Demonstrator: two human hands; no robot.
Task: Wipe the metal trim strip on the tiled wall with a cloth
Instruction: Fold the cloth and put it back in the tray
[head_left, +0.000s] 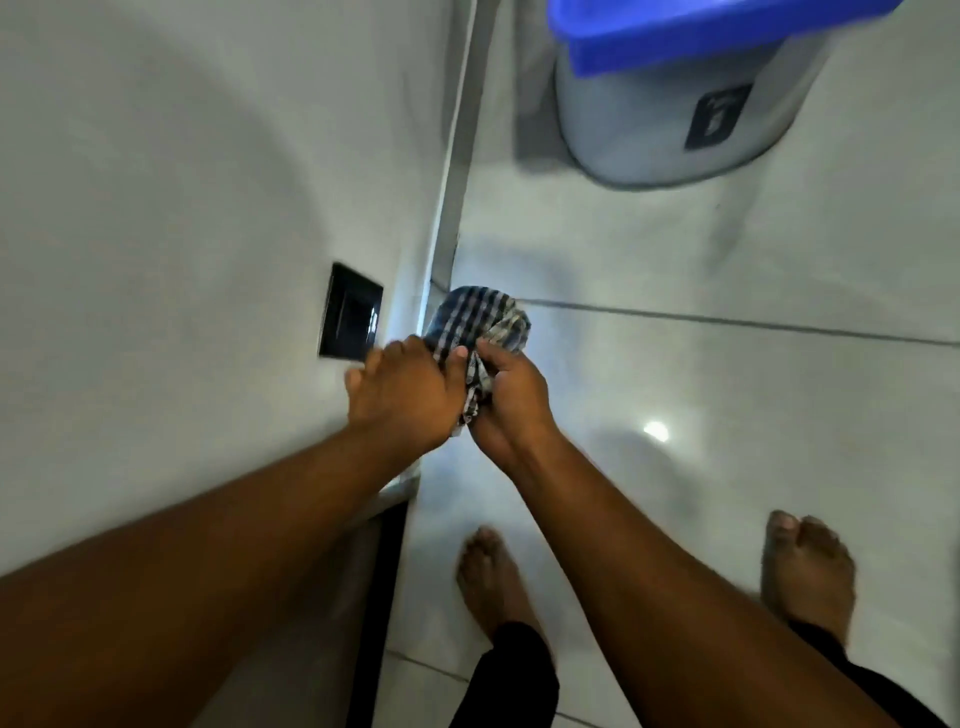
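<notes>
A blue-and-white checked cloth (480, 325) is bunched up between both hands, just right of the wall's corner. My left hand (402, 397) grips its near left side. My right hand (511, 397) clutches its lower part, with folds hanging between the palms. The metal trim strip (460, 150) runs along the wall's corner edge from the top of the view down to the cloth, which covers its lower end. The pale wall (182, 182) fills the left side.
A black switch plate (350, 319) sits on the wall just left of my left hand. A grey bin with a blue lid (675, 104) stands on the glossy tiled floor (727, 389) at top right. My bare feet (488, 577) are below.
</notes>
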